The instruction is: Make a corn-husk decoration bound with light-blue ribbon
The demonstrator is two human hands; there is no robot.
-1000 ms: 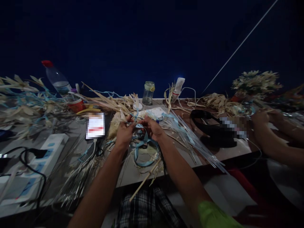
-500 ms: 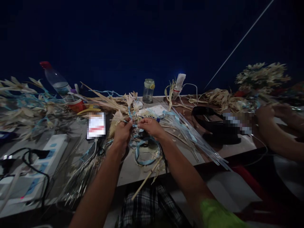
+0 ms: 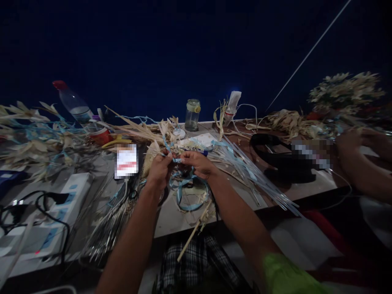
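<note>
My left hand (image 3: 159,170) is closed in a pinch on a blue-wrapped stem (image 3: 166,143) with pale dried-husk petals (image 3: 164,127) at its top. Close beside it, my right hand (image 3: 198,163) pinches a light-blue ribbon (image 3: 177,160), which runs taut across the short gap between my fingertips. Loops of blue ribbon (image 3: 192,207) hang down below my hands onto the table. The lower end of the stem is hidden behind my left fingers.
Left are a phone (image 3: 126,161), power strip (image 3: 65,204), thin wires (image 3: 113,228), a tilted bottle (image 3: 73,104) and husk flowers (image 3: 33,139). A jar (image 3: 192,116) stands behind. Clear rods (image 3: 263,183) and a black band (image 3: 281,157) lie right, near another person's hands (image 3: 352,143).
The view has shifted slightly. My hands keep their pinch close together, and a short length of blue ribbon shows more plainly between them.
</note>
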